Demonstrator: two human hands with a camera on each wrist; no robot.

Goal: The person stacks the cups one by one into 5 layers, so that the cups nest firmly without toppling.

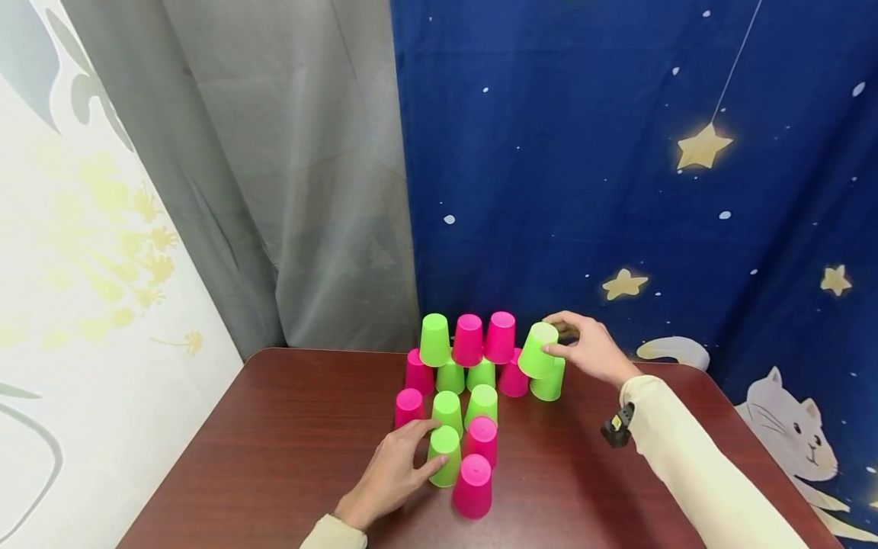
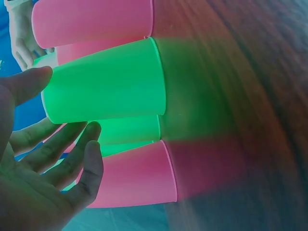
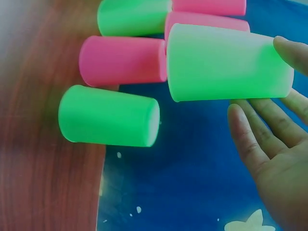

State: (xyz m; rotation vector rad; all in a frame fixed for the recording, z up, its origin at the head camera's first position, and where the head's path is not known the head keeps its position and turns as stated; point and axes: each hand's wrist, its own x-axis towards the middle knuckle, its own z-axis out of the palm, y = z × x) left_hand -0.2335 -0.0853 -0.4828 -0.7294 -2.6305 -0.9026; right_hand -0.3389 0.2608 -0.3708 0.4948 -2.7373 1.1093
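Upside-down plastic cups in pink and green stand on the table. My left hand [image 1: 388, 474] pinches a green cup [image 2: 106, 84] near its base, thumb on one side and fingers on the other. That cup stands at the front left, beside a pink cup [image 1: 472, 488]. At the back right, my right hand [image 1: 591, 349] holds another green cup [image 3: 226, 65] by its upper end. This cup is raised above the back row, over the gap between a pink cup [image 3: 122, 60] and the end green cup [image 3: 108, 118].
On the back row rest a green cup [image 1: 435, 340] and two pink cups, one of them [image 1: 469, 341] in the middle. A front group includes a pink cup [image 1: 409, 408] and green cups [image 1: 447, 410]. Behind the brown table [image 1: 295, 427] hang grey and blue curtains [image 1: 549, 191].
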